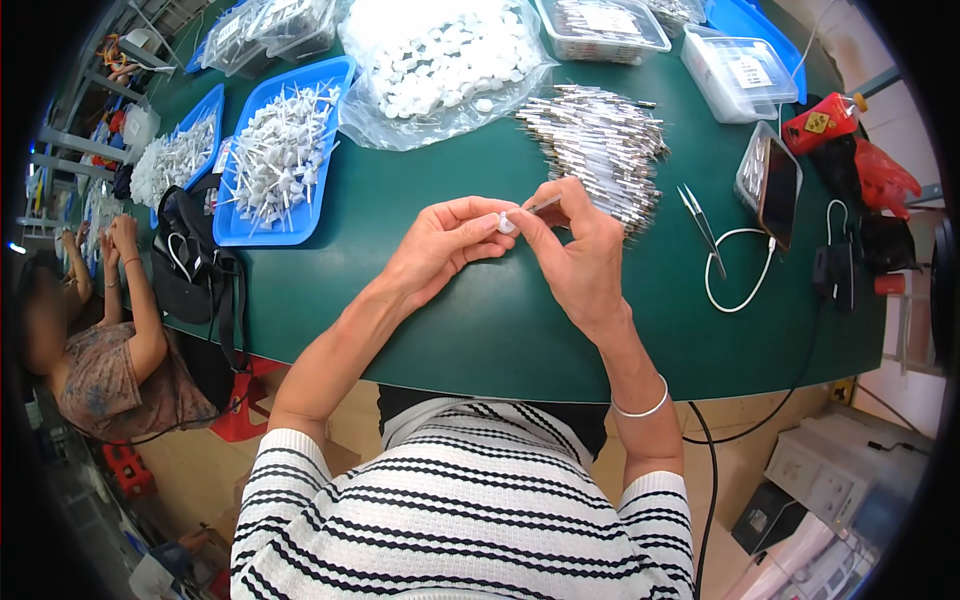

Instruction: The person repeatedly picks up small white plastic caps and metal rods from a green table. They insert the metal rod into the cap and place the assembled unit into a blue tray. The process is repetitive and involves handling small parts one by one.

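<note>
Over the green table [480, 330], my two hands meet in front of me. My left hand [445, 240] pinches a small white plastic piece [507, 225] between thumb and fingers. Close against it, my right hand [578, 245] is closed on a thin metal rod [546, 204], whose tip is partly hidden by the fingers. Beyond my right hand lies a heap of thin metal-and-white rods [600, 150]. Straight ahead, a clear plastic bag [375, 120] holds many small white caps [440, 75]. A blue tray [262, 238] to the left carries white pieces with thin stems.
Tweezers [703, 228] and a white cable [735, 300] lie to the right, near a phone [778, 195] leaning on a clear box. Lidded plastic boxes [735, 75] line the far side. A black bag [190, 260] and a co-worker [130, 360] are at the left.
</note>
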`<control>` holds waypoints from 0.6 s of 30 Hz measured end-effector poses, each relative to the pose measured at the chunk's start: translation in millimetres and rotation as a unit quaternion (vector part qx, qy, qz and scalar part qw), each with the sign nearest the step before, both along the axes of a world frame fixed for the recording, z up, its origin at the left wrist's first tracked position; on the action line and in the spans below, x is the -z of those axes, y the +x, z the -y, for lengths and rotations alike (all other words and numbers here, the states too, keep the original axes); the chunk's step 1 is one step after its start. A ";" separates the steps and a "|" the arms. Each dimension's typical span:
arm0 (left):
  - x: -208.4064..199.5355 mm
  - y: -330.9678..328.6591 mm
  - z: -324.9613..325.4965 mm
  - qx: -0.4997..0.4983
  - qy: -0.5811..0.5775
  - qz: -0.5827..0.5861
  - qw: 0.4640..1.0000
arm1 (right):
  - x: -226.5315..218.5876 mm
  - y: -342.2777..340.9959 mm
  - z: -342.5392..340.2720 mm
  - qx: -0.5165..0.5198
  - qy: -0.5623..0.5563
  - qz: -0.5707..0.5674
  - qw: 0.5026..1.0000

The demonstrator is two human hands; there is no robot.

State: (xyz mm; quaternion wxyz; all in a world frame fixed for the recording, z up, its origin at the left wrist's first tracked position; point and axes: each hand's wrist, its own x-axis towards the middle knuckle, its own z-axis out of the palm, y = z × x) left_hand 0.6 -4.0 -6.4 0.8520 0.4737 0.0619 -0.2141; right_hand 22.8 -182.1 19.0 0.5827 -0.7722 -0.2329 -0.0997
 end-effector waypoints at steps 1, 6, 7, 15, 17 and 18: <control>1.6 0.0 0.0 -0.001 -0.003 0.000 1.000 | -0.1 -0.2 -0.8 0.000 0.003 0.003 1.000; -0.8 -0.4 1.5 -0.005 0.001 -0.004 1.000 | 0.4 0.1 -0.8 0.001 -0.004 0.007 1.000; -0.8 -0.5 1.7 -0.004 0.001 -0.004 1.000 | -0.4 0.3 -0.7 0.002 -0.002 0.001 1.000; -1.1 -2.1 2.6 -0.001 -0.015 -0.018 1.000 | -0.9 -0.6 -1.6 0.000 0.006 -0.010 1.000; 1.0 -1.8 2.3 -0.003 -0.017 -0.021 1.000 | -1.0 -0.5 -2.0 -0.003 0.009 -0.013 1.000; 1.3 -2.0 2.3 -0.004 -0.019 -0.022 1.000 | -0.8 -0.2 -1.8 -0.004 0.004 -0.010 1.000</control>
